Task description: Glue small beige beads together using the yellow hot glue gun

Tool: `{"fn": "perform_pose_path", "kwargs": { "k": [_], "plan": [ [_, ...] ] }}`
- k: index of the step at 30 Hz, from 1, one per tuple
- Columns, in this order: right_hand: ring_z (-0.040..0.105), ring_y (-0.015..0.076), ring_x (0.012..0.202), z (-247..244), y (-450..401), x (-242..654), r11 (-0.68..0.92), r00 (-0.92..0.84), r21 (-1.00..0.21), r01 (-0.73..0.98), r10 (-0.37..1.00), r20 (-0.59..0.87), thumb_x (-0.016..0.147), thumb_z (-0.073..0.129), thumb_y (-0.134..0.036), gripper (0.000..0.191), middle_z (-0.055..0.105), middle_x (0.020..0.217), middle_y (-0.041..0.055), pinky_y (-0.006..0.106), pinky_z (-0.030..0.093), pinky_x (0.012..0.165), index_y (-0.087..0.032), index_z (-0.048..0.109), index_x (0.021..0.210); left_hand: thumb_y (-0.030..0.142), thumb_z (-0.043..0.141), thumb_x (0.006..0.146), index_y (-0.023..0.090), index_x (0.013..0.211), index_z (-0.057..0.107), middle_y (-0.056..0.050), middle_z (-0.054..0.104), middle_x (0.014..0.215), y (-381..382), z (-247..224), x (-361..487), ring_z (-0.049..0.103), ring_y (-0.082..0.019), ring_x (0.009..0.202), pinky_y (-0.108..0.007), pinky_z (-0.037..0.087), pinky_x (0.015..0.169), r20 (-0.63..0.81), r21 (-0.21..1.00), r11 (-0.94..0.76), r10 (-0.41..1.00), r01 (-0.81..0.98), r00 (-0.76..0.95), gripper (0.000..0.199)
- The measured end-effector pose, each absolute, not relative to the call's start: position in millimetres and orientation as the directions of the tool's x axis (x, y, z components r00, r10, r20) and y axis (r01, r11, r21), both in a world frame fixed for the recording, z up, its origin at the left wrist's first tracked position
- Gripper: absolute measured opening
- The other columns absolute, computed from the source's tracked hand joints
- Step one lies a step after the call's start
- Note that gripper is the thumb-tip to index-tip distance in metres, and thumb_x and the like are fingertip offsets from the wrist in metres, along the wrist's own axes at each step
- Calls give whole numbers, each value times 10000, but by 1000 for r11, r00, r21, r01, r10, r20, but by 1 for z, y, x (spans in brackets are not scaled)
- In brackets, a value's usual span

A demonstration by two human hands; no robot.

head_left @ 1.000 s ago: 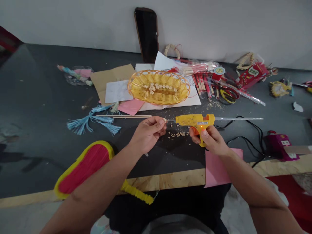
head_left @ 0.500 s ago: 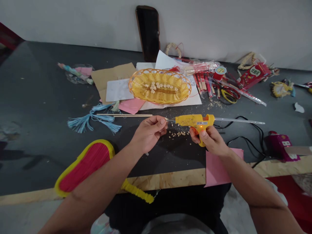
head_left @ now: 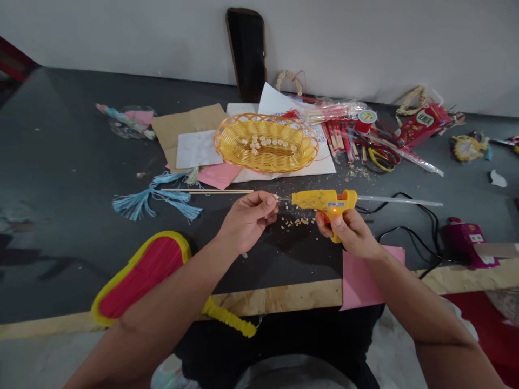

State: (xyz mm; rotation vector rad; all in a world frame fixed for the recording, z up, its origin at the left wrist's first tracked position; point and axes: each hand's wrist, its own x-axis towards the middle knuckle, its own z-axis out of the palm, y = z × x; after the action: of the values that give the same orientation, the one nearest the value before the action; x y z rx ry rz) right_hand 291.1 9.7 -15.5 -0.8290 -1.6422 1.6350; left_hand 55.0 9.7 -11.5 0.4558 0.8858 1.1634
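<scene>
My right hand (head_left: 356, 233) is wrapped round the handle of a yellow glue gun (head_left: 316, 199), whose small orange light glows. A clear glue stick (head_left: 399, 201) pokes out of its back. The nozzle points left, at the fingertips of my left hand (head_left: 250, 219). Those fingers are closed in a pinch on a tiny pale wooden piece (head_left: 276, 198) close to the nozzle; whether the two touch is too small to tell. Short cut wooden bits (head_left: 300, 222) lie scattered on the table below the gun.
A yellow woven basket (head_left: 221, 156) with small wooden clusters stands behind my hands. Thin sticks (head_left: 219, 191) and a blue tassel (head_left: 135, 202) lie left. A red-and-yellow paddle shape (head_left: 150, 270) is beside my left forearm. A black cord (head_left: 409, 229) and pink paper (head_left: 367, 281) are at right.
Both hands stay nearly still. The glue stick behind the gun reaches very slightly farther right; little else differs.
</scene>
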Motion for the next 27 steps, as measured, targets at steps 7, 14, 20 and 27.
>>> {"fn": "perform_pose_path", "kwargs": {
  "k": [7,14,20,27],
  "plan": [
    [372,102,584,-16,10,291,-6,-573,-1000,-23,819,8,977,456,-563,408,432,679,-13,256,273,512,-177,583,935,293,945,517,162,576,695,29,567,572,11,-14,55,472,-63,544,-182,389,506,-337,732,321,937,-600,90,288],
    [368,100,579,-16,10,290,-10,-575,-1000,-24,818,6,970,459,-574,417,428,677,-16,253,275,510,-177,583,945,291,952,488,157,566,703,30,577,568,10,-13,56,462,-56,527,-182,376,493,-333,740,301,941,-602,61,293],
    [384,96,549,-11,10,290,-45,-587,-999,1,809,-37,944,471,-620,460,447,650,-19,231,291,470,-178,598,935,261,941,505,153,578,707,6,654,682,12,-13,56,456,-45,523,-190,382,491,-343,740,285,939,-609,23,268],
    [532,116,522,2,26,311,-166,-322,-984,58,930,-176,905,472,-688,542,592,642,13,228,407,451,-177,635,981,220,933,520,162,600,713,17,618,638,14,-13,54,436,-36,506,-177,372,490,-314,737,264,949,-622,31,242]
  ]
}}
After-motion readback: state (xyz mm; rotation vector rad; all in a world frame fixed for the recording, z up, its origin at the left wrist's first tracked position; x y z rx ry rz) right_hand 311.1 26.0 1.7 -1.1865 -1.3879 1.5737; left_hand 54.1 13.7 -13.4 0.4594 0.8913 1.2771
